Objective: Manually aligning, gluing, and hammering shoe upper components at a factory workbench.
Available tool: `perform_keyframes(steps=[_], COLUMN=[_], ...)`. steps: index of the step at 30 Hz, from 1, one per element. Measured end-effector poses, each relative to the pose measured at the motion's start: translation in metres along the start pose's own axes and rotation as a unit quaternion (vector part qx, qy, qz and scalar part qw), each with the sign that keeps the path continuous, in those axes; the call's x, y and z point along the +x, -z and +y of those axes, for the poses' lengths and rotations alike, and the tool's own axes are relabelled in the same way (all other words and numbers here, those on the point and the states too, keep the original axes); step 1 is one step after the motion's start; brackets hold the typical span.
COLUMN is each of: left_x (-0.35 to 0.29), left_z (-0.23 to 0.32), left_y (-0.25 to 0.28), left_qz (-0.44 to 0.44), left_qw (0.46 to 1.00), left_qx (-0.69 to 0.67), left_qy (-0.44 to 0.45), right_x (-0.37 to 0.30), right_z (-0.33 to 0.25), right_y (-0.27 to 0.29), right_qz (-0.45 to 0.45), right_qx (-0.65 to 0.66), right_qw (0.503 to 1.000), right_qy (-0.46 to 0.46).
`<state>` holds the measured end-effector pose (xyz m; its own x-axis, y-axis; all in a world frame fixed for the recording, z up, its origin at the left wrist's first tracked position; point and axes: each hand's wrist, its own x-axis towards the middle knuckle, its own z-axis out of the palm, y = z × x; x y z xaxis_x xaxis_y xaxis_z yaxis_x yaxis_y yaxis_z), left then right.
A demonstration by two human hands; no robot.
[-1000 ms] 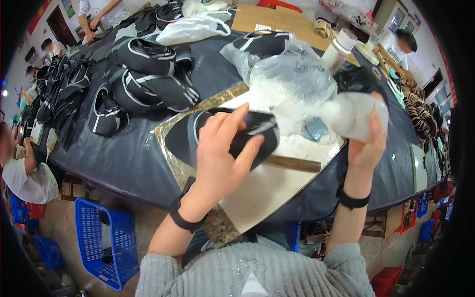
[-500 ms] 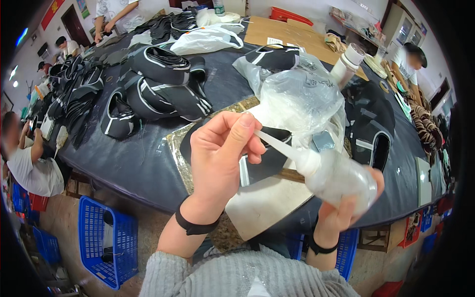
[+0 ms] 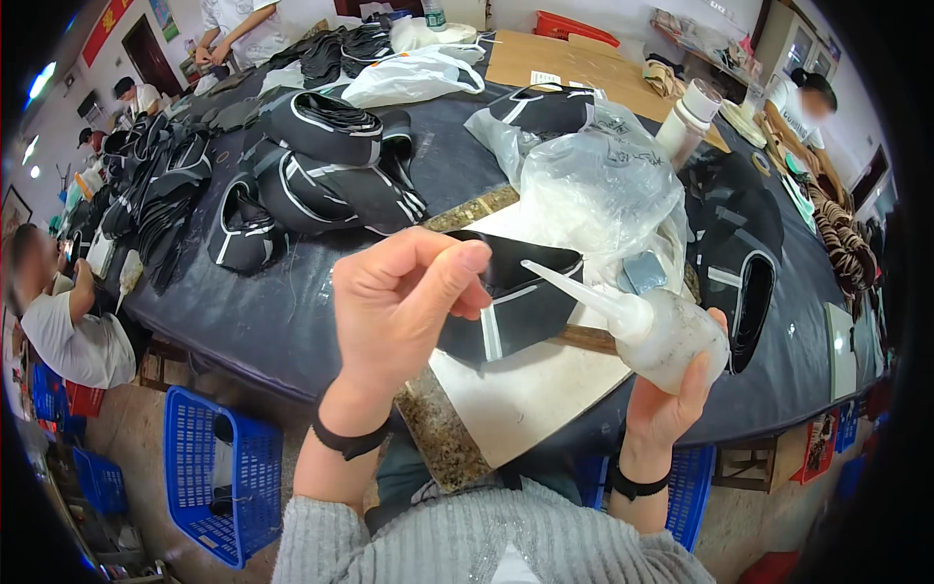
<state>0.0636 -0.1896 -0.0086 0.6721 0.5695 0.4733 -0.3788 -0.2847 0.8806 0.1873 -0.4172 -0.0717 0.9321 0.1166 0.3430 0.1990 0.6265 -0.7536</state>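
My right hand (image 3: 666,409) is wrapped round a translucent squeeze bottle (image 3: 676,343) with a long tapered white nozzle. The bottle is tilted, its nozzle slanting up toward my left hand (image 3: 394,307). There, the thumb presses against the curled fingers; whatever they hold, if anything, is hidden. A gap separates these fingers from the nozzle's tip. Below and behind the nozzle lies a black shoe upper (image 3: 516,326) with pale grey strips, partly covered by my left hand. It rests on a white board (image 3: 525,399) above a speckled slab (image 3: 438,433).
Stacked black uppers (image 3: 336,190) lie at the left, more (image 3: 744,292) at the right. A crumpled plastic bag (image 3: 603,190), a grey-blue block (image 3: 642,273) and a white bottle (image 3: 689,122) stand beyond the nozzle. A blue basket (image 3: 219,477) is on the floor. Other people sit around the table.
My left hand has come off the nozzle's tip and moved left and slightly down. The bottle in my right hand has shifted a little and its nozzle is now free.
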Motion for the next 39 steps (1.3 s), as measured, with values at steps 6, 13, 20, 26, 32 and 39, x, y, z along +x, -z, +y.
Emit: perform_keyframes(steps=[6,13,20,26,32,39], left_x=[-0.032,-0.113,-0.056,-0.031,-0.014,-0.013], left_z=[0.055,0.057,0.022,0.009,-0.006,-0.004], left_y=[0.084,0.149,0.030,-0.040,-0.063,-0.056], left_qz=[-0.022,-0.108,-0.164,-0.108,-0.084,-0.101], left_qw=[0.979,0.885,0.965,0.993,0.958,0.957], left_qx=[0.199,0.377,-0.076,-0.049,0.126,0.175], left_qy=[-0.033,0.253,0.188,-0.012,-0.245,-0.209], right_x=[0.006,0.018,0.011,0.003,0.013,0.033], right_z=[0.006,0.009,0.017,0.021,0.023,0.030], right_y=[0.005,0.021,0.008,-0.003,-0.002,-0.008], right_qz=[-0.001,-0.068,-0.151,-0.164,-0.018,0.011], right_qx=[0.059,0.084,0.032,0.086,0.314,0.215], right_qw=[0.997,0.993,0.988,0.980,0.860,0.912], right_qy=[-0.049,-0.049,0.008,-0.074,-0.402,-0.348])
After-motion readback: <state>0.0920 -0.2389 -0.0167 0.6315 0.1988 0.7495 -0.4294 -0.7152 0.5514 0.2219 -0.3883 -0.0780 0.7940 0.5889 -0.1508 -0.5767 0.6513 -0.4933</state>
